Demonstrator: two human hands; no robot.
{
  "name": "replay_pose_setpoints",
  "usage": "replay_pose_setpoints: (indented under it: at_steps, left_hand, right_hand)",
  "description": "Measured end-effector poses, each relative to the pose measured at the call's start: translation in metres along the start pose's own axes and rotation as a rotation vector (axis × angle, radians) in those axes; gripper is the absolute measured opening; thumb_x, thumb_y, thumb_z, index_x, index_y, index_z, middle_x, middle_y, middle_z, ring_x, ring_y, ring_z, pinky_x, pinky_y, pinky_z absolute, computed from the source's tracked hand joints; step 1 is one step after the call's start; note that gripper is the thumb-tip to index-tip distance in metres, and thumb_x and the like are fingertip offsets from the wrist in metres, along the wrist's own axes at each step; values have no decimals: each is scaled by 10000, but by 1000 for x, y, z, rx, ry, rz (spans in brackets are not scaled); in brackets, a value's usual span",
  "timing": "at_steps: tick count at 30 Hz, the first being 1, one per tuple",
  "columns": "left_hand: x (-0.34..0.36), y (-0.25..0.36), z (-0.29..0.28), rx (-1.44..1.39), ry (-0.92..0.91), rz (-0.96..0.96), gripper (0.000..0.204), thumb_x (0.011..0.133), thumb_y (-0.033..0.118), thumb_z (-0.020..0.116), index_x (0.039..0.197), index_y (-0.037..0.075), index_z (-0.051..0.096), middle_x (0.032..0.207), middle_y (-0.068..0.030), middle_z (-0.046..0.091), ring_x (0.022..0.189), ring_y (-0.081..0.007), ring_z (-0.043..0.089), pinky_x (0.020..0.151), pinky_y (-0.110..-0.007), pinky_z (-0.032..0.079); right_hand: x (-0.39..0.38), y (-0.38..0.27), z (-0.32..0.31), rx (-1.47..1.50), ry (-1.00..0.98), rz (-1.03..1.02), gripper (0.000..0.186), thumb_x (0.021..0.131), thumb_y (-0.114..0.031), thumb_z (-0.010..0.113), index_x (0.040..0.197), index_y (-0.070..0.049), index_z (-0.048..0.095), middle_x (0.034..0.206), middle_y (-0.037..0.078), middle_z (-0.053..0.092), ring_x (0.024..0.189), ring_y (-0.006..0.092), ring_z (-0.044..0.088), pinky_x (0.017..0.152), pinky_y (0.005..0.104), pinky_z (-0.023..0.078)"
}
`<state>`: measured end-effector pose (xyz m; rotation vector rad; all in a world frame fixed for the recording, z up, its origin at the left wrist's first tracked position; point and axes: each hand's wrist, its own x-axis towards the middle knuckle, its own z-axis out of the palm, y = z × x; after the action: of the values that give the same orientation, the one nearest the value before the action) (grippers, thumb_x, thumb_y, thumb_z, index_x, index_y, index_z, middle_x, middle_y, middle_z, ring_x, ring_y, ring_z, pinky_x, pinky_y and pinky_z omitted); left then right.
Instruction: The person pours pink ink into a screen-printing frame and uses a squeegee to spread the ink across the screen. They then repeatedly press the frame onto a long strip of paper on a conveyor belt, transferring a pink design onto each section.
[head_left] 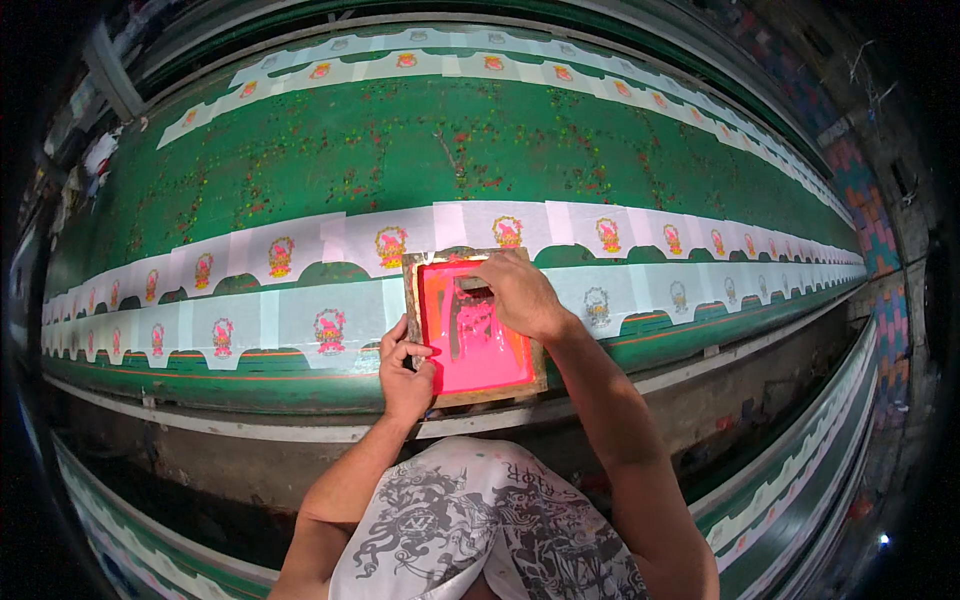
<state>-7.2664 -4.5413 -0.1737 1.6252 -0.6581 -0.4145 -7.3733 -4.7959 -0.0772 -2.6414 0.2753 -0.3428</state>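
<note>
A wooden screen-printing frame (540,372) lies over the near row of pale fabric pieces (375,312), its mesh covered with bright pink ink (490,368). Closed around the frame's left side is my left hand (405,372), thumb and fingers at the rim. Inside the frame, near its far edge, my right hand (520,295) grips a squeegee (472,284), mostly hidden under the fingers. Streaks in the ink show a darker design through the mesh. Left of the frame, the near prints (329,332) carry pink; to its right, the prints (596,306) are only grey outlines.
A long green printing table (300,165), speckled with ink, runs across the view. More printed fabric rows (406,62) line its far side. A pale rail (300,431) follows the near edge. Another table with fabric (790,500) stands at lower right, beside a tiled floor (885,330).
</note>
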Motion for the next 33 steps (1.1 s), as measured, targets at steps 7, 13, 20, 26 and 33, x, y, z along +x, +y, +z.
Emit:
replay_pose_setpoints:
  at_steps: [7, 13, 20, 26, 33]
  left_hand:
    - [5, 1, 3, -8, 10, 8, 272, 790, -144, 729, 925, 85, 787, 1660, -284, 555, 1553, -411, 532, 1289, -495, 394]
    - [5, 0, 3, 17, 6, 45, 278, 776, -154, 728, 923, 79, 764, 1639, -285, 570, 1536, -419, 545, 1281, -492, 402]
    - [7, -3, 3, 60, 16, 82, 271, 775, -166, 728, 909, 69, 748, 1627, -255, 598, 1527, -408, 561, 1275, -483, 417]
    - [7, 10, 7, 87, 47, 87, 225, 814, -145, 754, 897, 62, 727, 1661, -266, 573, 1542, -395, 561, 1296, -487, 402]
    - [-8, 33, 89, 68, 43, 157, 213, 826, -137, 727, 895, 64, 726, 1663, -286, 573, 1572, -423, 532, 1304, -511, 379]
  right_hand:
    - [-40, -35, 17, -57, 58, -60, 475, 862, -22, 684, 1323, -38, 797, 1158, 149, 765, 1110, 378, 720, 1007, 492, 578]
    - [-97, -87, 28, -70, 83, -33, 480, 848, -18, 700, 1314, -45, 810, 1214, 116, 762, 1108, 330, 712, 992, 472, 587]
    - [-123, -105, 18, 39, 34, -13, 465, 867, -11, 723, 1325, -40, 799, 1276, 122, 737, 1155, 352, 695, 1000, 488, 572]
    - [-161, -83, 8, 197, 148, 136, 527, 876, -155, 919, 1371, -48, 774, 1435, 154, 687, 1405, 385, 604, 1162, 513, 522]
    - [-234, -15, -5, 373, 516, 520, 426, 954, -92, 848, 1362, -12, 754, 1439, 190, 695, 1346, 400, 671, 1156, 483, 541]
